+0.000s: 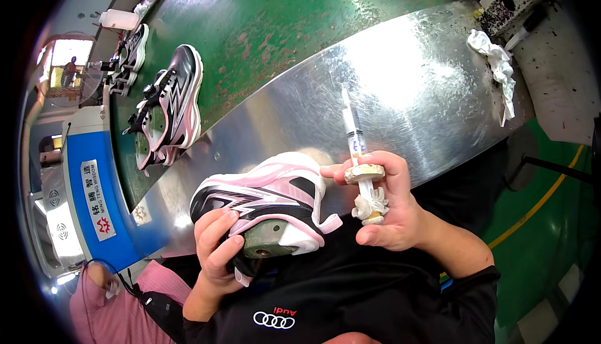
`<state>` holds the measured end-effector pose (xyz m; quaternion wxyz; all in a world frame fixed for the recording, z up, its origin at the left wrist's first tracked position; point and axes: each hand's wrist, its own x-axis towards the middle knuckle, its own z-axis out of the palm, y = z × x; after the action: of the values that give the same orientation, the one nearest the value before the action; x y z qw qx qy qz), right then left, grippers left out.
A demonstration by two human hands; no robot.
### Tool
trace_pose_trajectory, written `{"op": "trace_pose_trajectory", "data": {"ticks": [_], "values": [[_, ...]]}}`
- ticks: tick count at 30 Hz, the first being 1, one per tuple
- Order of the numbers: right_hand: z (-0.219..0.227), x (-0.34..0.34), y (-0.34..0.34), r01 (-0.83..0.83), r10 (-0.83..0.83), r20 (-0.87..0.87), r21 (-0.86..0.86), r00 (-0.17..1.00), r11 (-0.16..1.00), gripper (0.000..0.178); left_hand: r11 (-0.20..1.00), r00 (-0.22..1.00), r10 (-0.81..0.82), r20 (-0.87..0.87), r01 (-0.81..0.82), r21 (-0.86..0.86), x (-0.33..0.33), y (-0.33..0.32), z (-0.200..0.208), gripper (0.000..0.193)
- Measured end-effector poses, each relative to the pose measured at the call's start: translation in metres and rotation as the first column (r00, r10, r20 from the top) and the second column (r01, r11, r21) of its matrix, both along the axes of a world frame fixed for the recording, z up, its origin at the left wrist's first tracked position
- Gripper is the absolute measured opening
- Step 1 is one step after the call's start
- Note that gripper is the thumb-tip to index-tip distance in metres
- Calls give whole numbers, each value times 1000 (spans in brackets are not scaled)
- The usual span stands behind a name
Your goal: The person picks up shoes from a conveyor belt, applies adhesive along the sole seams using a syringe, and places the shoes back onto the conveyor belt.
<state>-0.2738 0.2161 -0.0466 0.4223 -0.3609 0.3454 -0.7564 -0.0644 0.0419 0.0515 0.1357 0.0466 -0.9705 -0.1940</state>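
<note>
My left hand [216, 250] grips a pink, white and black sports shoe [263, 197] on a green last, holding it by the toe end close to my chest. My right hand [391, 209] is closed around a syringe [355, 147] with its needle pointing up and away over the metal table. The syringe's flange and plunger are caked with dried whitish glue. The thumb and forefinger of that hand lie just right of the shoe's heel tab.
A shiny metal table [400, 81] runs beside a green conveyor belt [263, 25] carrying more shoes of the same kind [172, 103]. A crumpled white rag [498, 62] lies at the table's right end. A blue machine panel [94, 200] stands left; another person's pink sleeve [119, 306] shows lower left.
</note>
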Motion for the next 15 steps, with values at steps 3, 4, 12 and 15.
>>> {"op": "trace_pose_trajectory", "data": {"ticks": [3, 4, 12, 15], "values": [[-4, 2, -3, -16, 16, 10, 11, 1000, 1000, 82, 1000, 1000, 16, -5, -16, 10, -5, -1, 0, 58], [-5, 1, -4, -14, 13, 16, 13, 1000, 1000, 82, 1000, 1000, 16, 5, -16, 15, -8, -3, 2, 58], [-6, -4, -9, 21, -16, -158, 25, 987, 999, 80, 998, 998, 44, -38, -42, 45, -12, -6, -2, 54], [-3, -11, -9, 48, -31, -339, 42, 940, 998, 79, 999, 999, 40, -26, -39, 36, -12, -5, 2, 55]]}}
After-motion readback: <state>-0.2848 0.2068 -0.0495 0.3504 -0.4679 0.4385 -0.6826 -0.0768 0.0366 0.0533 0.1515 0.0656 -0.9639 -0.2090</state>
